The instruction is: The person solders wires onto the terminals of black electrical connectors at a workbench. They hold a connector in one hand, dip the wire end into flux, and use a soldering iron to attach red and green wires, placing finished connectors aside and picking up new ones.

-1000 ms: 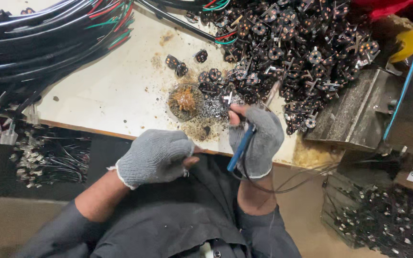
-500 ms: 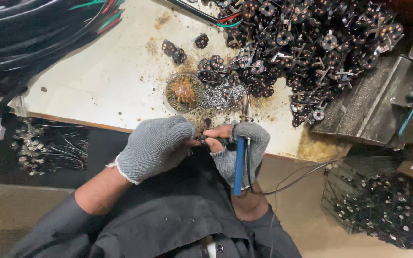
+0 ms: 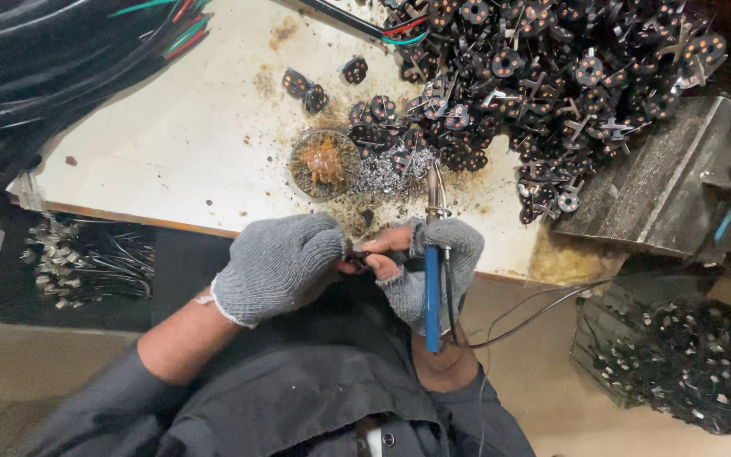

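Two gloved hands meet at the workbench's [image 3: 171, 161] near edge: the left hand [image 3: 279, 264] is curled, pinching a small dark part [image 3: 357, 254] against the bare fingertips of the right hand [image 3: 433, 267], which also grips a blue-handled soldering iron [image 3: 432, 296], tip pointing away towards a small pile of solder scraps [image 3: 387, 173]. The part is largely hidden, so its kind is unclear. Steadying both wrists and keeping the tip off the fingers would seem wise. A round dish of brown flux [image 3: 325, 162] and a heap of dark round connectors [image 3: 543, 76] lie beyond.
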`<state>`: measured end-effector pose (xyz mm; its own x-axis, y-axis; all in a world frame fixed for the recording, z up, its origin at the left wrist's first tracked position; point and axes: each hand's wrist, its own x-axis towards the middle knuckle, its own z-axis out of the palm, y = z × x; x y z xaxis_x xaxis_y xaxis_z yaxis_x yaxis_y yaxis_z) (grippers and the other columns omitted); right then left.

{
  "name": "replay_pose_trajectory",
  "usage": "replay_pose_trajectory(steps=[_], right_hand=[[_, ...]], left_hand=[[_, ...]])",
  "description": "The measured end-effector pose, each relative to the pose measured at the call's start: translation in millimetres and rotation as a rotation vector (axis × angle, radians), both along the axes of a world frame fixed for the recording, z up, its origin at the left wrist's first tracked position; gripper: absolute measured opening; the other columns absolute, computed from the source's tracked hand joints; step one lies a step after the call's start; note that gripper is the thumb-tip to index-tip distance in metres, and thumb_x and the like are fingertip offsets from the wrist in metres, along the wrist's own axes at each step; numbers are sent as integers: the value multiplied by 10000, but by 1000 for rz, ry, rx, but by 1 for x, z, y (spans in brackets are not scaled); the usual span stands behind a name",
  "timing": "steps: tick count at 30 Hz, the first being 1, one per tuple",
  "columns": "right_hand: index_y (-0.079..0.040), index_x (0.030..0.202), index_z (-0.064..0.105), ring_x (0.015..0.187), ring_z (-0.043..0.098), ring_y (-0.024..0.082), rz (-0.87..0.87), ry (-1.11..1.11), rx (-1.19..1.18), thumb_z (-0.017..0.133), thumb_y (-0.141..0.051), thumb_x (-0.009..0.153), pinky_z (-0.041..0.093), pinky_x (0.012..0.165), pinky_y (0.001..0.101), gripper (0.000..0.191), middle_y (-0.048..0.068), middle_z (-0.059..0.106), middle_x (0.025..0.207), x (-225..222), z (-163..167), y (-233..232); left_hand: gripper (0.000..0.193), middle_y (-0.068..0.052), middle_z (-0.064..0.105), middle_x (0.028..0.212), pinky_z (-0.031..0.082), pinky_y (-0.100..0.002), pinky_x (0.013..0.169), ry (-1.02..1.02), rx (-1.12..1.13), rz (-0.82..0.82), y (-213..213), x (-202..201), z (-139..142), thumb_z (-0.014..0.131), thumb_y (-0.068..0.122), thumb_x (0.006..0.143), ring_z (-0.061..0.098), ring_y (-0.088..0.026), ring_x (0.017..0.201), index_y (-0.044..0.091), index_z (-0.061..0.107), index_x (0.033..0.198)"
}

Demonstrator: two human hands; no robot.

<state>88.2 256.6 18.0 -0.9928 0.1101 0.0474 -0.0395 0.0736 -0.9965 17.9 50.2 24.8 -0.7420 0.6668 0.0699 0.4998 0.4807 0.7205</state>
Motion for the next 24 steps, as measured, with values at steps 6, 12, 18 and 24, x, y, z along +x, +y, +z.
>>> replay_pose_trajectory(steps=[6,12,18,24], right_hand=[[-115,1272,292,923,743,239,-8,17,-28,778,-45,960,622,885,354,583,169,721,997,0,0,3],[-81,1249,341,926,739,237,-9,-63,-60,773,-31,963,626,873,349,520,154,717,999,6,-5,10],[-68,1122,592,907,728,269,61,-183,43,771,14,935,612,852,373,271,185,732,975,8,-9,18],[-93,1287,329,943,747,251,-1,-56,-128,785,-14,956,643,867,366,569,175,715,1009,4,-7,7]], left_hand=[[299,-78,644,888,494,-436,553,98,76,-9,1,3,-4,796,289,753,667,-307,741,127,612,923],[300,-60,648,879,498,-431,550,66,75,-12,2,2,-2,805,282,710,673,-294,735,159,643,931],[363,-33,667,914,514,-416,577,8,143,-19,-2,-1,-1,824,247,665,693,-278,775,195,697,1001],[308,-25,694,925,537,-396,613,-14,169,-31,-9,-3,-1,824,228,729,703,-270,773,207,702,1011]])
